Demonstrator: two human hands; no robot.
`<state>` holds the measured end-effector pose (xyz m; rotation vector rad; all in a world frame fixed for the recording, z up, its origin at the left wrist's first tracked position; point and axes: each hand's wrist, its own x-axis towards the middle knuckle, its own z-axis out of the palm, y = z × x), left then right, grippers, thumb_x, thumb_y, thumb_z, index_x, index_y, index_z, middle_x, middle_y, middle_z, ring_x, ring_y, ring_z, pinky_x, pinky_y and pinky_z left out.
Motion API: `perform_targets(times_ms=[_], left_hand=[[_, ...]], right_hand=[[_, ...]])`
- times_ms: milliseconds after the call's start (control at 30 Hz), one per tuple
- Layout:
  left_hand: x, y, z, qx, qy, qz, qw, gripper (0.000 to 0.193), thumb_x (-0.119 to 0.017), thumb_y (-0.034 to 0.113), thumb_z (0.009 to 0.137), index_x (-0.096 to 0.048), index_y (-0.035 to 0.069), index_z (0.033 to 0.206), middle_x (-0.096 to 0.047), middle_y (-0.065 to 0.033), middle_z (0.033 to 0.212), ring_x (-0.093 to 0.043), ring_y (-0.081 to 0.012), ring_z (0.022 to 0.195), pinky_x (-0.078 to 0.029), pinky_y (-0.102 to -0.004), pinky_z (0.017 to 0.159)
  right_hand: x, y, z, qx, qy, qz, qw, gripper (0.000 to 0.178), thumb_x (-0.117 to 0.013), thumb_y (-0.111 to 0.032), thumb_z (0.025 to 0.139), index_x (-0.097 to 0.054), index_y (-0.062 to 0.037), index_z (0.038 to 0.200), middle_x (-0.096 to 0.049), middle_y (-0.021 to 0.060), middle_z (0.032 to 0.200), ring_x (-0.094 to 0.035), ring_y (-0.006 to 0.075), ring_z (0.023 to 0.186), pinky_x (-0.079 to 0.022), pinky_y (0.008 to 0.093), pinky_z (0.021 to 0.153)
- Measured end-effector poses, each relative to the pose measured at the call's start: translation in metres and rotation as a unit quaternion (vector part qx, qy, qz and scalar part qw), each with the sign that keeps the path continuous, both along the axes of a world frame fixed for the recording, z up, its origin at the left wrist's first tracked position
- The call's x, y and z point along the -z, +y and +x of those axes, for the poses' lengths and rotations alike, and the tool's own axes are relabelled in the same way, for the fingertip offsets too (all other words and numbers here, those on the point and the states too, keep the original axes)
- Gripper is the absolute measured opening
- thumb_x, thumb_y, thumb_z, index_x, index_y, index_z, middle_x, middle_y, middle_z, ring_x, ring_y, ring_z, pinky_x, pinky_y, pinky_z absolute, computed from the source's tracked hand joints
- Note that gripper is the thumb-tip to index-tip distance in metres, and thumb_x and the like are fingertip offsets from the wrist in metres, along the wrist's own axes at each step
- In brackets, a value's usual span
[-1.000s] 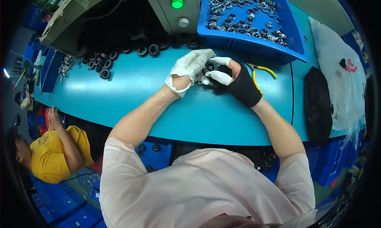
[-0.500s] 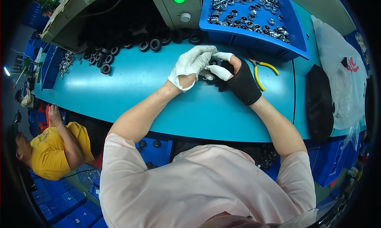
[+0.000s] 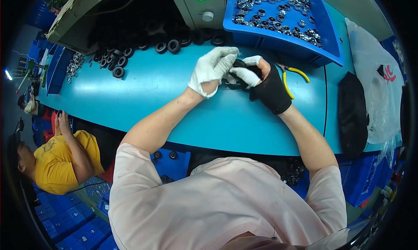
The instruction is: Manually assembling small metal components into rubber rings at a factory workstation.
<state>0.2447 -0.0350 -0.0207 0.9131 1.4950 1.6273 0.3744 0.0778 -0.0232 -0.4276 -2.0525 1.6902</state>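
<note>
Black rings (image 3: pixel 115 58) lie along the turquoise bench's (image 3: pixel 148 97) far edge, small silver parts (image 3: pixel 75 67) near its left end. Yellow-handled pliers (image 3: pixel 285 85) lie near a blue tray (image 3: pixel 283 40); toward the right end, a black bundle (image 3: pixel 352 115) adjoins a plastic bag (image 3: pixel 379 106).

Head-worn fisheye, downward over the table (image 3: pixel 226 124)

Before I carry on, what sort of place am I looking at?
Most likely a factory workshop with an assembly bench: a blue tray holds many small shiny round parts, loose black rings lie piled on the turquoise table, and a co-worker in yellow is nearby.
</note>
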Motion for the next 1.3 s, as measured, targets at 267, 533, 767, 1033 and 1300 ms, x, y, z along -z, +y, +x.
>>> perform_targets(times_ms=[267,533,767,1033,1300], left_hand=[[0.001,0.000,-0.001,0.072,-0.053,0.020,0.996,0.047,-0.056,0.030,0.091,-0.047,-0.004,0.122,-0.056,-0.0125,0.114,-0.060,-0.0149,0.082,-0.054,-0.0246,0.065],[0.000,0.001,-0.004,0.045,-0.070,-0.021,0.996,0.044,-0.054,0.032,0.092,-0.049,0.001,0.122,-0.056,-0.0102,0.111,-0.057,-0.0167,0.095,-0.053,-0.0271,0.069],[-0.004,0.002,-0.008,0.049,-0.119,-0.019,0.991,0.043,-0.050,0.034,0.094,-0.050,0.001,0.121,-0.056,-0.0107,0.113,-0.058,-0.0174,0.095,-0.053,-0.0281,0.072],[-0.048,-0.030,-0.012,0.031,-0.019,-0.113,0.993,0.029,-0.058,0.015,0.089,-0.057,-0.004,0.110,-0.061,-0.0112,0.093,-0.059,-0.0120,0.065,-0.049,-0.0232,0.054],[-0.020,-0.253,-0.035,0.384,-0.029,-0.523,0.760,0.029,-0.069,0.006,0.075,-0.065,0.006,0.104,-0.067,-0.0088,0.095,-0.063,-0.0180,0.080,-0.053,-0.0290,0.064]], right_hand=[[-0.005,0.009,0.006,-0.056,-0.063,-0.315,0.945,0.018,-0.059,-0.024,0.089,-0.060,-0.0054,0.089,-0.061,0.0017,0.073,-0.057,0.0099,0.058,-0.048,0.0240,0.050],[-0.006,0.008,0.004,-0.059,-0.050,-0.357,0.931,0.017,-0.055,-0.024,0.092,-0.059,-0.0080,0.093,-0.061,0.0012,0.076,-0.058,0.0095,0.061,-0.049,0.0244,0.052],[-0.013,0.007,0.002,-0.041,-0.076,-0.286,0.954,0.014,-0.059,-0.018,0.089,-0.060,-0.0076,0.097,-0.062,0.0027,0.080,-0.060,0.0101,0.062,-0.051,0.0252,0.054],[-0.023,0.009,0.002,-0.055,0.041,-0.016,0.998,0.022,-0.065,-0.014,0.084,-0.060,-0.0033,0.103,-0.063,0.0040,0.086,-0.058,0.0089,0.063,-0.047,0.0231,0.051],[-0.077,0.131,-0.032,0.024,-0.025,0.347,0.937,0.017,-0.062,-0.014,0.083,-0.064,-0.0028,0.095,-0.065,0.0134,0.086,-0.063,0.0244,0.079,-0.048,0.0311,0.072]])
